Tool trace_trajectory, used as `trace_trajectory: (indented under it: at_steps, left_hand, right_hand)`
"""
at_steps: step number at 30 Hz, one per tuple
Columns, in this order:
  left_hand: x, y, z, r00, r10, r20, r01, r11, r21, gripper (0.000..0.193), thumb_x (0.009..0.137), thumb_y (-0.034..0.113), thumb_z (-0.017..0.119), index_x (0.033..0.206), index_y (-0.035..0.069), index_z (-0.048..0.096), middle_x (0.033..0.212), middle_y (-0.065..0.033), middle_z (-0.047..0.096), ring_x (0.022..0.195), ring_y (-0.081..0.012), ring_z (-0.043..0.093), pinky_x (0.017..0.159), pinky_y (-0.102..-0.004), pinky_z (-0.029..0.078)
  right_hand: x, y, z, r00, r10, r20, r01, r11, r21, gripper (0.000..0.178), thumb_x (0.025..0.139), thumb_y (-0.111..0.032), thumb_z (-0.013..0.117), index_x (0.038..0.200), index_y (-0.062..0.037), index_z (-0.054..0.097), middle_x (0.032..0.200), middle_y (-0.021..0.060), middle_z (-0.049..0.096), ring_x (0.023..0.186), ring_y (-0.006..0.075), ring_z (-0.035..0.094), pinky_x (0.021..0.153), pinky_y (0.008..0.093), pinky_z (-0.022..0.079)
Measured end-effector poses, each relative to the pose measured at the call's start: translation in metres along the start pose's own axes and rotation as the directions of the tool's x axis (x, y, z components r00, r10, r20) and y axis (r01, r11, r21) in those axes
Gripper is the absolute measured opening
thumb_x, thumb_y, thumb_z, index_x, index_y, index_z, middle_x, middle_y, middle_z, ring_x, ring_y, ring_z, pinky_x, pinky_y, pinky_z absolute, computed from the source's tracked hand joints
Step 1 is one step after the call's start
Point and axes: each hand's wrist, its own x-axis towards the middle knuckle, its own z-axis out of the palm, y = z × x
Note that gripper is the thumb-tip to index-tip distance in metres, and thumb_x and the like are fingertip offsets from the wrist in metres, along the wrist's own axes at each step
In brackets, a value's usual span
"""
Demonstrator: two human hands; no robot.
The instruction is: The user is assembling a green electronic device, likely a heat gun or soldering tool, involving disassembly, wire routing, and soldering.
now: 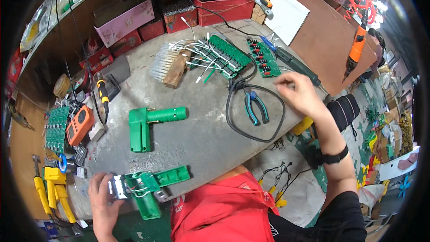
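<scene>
L grip (105, 197) clasping silver end of opened grn housing (148, 208) w/ PCB (150, 180), at table (206, 145) edge; R grip (291, 85) half-curled, can't tell if holding; room mid-table.

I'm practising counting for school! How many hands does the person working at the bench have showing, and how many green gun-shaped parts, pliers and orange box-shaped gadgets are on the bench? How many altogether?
Hands: 2 (left hand, right hand)
Green gun-shaped parts: 2 (upper one, lower one)
Pliers: 1
Orange box-shaped gadget: 1
Total: 6
</scene>
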Motion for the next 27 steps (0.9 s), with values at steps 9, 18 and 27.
trace_trajectory:
  at_steps: [9,18,27]
  left_hand:
    - [0.031,-0.035,-0.013,0.994,0.111,-0.002,-0.110,0.988,0.111,0.066,0.058,-0.015,0.063,0.119,0.009,0.057,0.132,-0.0123,0.048,0.134,-0.0361,0.036,0.108,-0.0457,0.033]
    - [-0.005,-0.019,-0.007,0.966,-0.023,-0.258,0.056,0.991,0.119,0.059,0.070,-0.011,0.059,0.126,0.007,0.053,0.134,-0.0164,0.046,0.129,-0.0386,0.040,0.107,-0.0473,0.033]
    - [-0.007,0.049,-0.010,0.894,0.122,-0.431,-0.192,0.974,-0.123,0.034,0.067,-0.006,0.065,0.099,0.005,0.069,0.102,-0.0129,0.063,0.099,-0.0328,0.059,0.084,-0.0413,0.048]
  right_hand:
    - [0.189,0.004,0.072,0.987,-0.160,-0.034,0.148,0.961,-0.236,0.026,0.078,-0.026,0.064,0.098,-0.0108,0.073,0.099,0.0148,0.070,0.095,0.0316,0.066,0.085,0.0396,0.052]
    - [0.214,0.027,0.072,0.936,-0.193,-0.294,0.191,0.981,-0.037,0.023,0.082,-0.023,0.066,0.098,-0.0069,0.069,0.089,0.0109,0.070,0.085,0.0235,0.066,0.078,0.0352,0.051]
    - [0.094,-0.107,-0.001,0.838,-0.451,-0.307,0.523,0.825,0.216,0.011,0.084,-0.011,0.067,0.087,-0.0006,0.064,0.073,0.0006,0.061,0.068,0.0084,0.055,0.064,0.0226,0.042]
